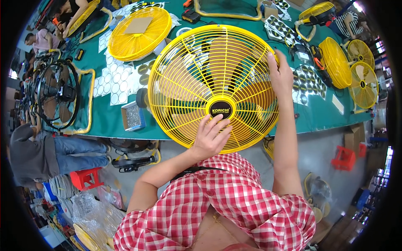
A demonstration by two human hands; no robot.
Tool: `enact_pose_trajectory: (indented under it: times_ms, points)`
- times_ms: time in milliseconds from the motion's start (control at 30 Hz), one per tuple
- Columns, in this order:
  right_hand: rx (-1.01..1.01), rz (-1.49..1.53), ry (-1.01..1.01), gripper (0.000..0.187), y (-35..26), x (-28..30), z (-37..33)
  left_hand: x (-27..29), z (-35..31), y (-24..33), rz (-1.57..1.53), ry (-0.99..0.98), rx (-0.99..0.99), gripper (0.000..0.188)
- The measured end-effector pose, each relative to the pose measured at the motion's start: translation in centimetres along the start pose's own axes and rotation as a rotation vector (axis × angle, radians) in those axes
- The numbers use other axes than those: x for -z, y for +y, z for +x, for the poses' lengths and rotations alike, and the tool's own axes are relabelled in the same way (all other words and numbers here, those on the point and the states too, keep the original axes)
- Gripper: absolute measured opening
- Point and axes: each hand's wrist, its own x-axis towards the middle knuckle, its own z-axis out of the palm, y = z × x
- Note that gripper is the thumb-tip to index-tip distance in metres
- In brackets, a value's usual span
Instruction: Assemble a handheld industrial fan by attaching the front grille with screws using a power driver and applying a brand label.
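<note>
A large fan with a yellow wire guard (180,121) stands tilted up in front of me at the table's near edge. Behind its bars show broad fan blades (225,56). The round black badge (220,110) sits at the guard's centre. My left hand (212,136) rests its outstretched fingertips on the badge's lower edge and holds nothing. At the upper right of the fan, my right hand (281,75) has its fingers wrapped round the guard's rim; part of the fingers is hidden behind it.
Sticker sheets (115,83) lie left and right of the fan on the green table (159,129). A small box of metal parts (133,116) is at the near edge. Another yellow guard (140,32) lies behind. Red stools (86,179) stand on the floor; a person in jeans (79,151) is at left.
</note>
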Motion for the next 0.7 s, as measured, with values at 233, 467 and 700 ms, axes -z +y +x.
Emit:
enact_pose_trajectory:
  times_ms: [233, 467, 700]
  points:
    - [0.018, -0.018, 0.003, 0.054, 0.3, -0.1, 0.2, -1.6, -1.2, -1.3, 0.12, -0.125, -0.139, 0.034]
    - [0.394, 0.178, 0.241, 0.063, 0.5, 2.0, -4.9, -7.9, -6.0, -6.7, 0.429, 0.06, -0.438, 0.036]
    - [0.248, 0.54, -0.073, 0.027, 2.7, 7.2, -4.5, -0.8, -4.8, -7.6, -0.054, -0.405, -0.397, 0.046]
